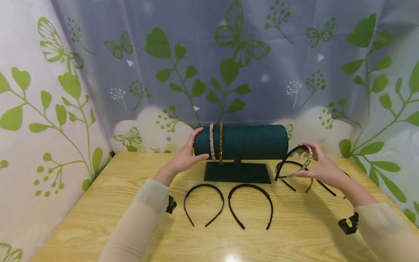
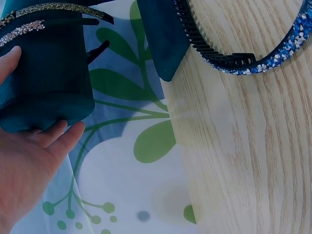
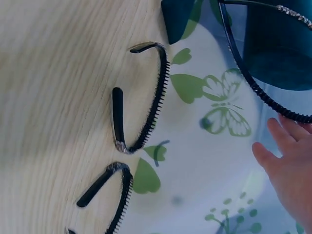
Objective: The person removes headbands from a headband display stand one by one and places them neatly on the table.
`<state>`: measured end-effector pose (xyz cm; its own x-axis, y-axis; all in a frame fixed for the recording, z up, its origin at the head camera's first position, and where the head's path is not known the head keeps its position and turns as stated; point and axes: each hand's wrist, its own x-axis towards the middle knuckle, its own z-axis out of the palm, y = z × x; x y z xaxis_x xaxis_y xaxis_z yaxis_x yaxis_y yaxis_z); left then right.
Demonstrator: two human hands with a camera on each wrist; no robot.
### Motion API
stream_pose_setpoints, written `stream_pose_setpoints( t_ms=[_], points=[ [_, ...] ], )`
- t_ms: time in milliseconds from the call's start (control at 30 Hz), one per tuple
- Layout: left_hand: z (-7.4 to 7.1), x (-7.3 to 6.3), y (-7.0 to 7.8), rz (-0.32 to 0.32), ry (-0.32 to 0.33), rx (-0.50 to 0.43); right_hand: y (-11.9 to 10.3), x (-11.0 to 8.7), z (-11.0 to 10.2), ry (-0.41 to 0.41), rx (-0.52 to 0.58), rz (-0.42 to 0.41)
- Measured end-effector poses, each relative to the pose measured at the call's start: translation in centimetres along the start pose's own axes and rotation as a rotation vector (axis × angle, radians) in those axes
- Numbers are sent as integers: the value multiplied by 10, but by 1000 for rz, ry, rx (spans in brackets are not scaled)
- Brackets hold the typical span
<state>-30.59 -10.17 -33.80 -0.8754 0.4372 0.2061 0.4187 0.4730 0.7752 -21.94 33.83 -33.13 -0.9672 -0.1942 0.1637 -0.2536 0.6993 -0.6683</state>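
Observation:
A dark green velvet headband stand (image 1: 258,142) has a horizontal roll on a flat base. Round the roll's left part sit a silvery sparkling headband (image 1: 211,142) and a gold one (image 1: 221,140). My left hand (image 1: 181,160) grips the roll's left end, thumb in front and fingers at the end and back. At the opposite end, my right hand (image 1: 322,169) holds a black toothed headband with a rhinestone outer face (image 1: 309,155) by its curve. One tip of this headband overlaps the roll's right end in the head view; the right wrist view shows its band (image 3: 248,80) beside the roll.
Two headbands lie before the stand, a left one (image 1: 203,185) and a right one (image 1: 250,185). Blue and white glitter covers a headband (image 2: 280,59) in the left wrist view. More headbands (image 3: 161,92) lie right of the stand. A patterned curtain (image 1: 183,91) hangs behind the wooden table (image 1: 131,182).

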Motion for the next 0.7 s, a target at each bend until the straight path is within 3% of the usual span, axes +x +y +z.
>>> stream_pose_setpoints(
  t_ms=[333, 533, 700],
  points=[
    [0, 0, 1, 11, -9, -3, 2, -50, -10, 11, -38, -59],
    [-2, 0, 1, 6, -1, -3, 11, -59, 2, -18, -139, -176],
    [0, 1, 0, -1, -7, -1, 17, -61, 12, -91, -184, -174]
  ],
)
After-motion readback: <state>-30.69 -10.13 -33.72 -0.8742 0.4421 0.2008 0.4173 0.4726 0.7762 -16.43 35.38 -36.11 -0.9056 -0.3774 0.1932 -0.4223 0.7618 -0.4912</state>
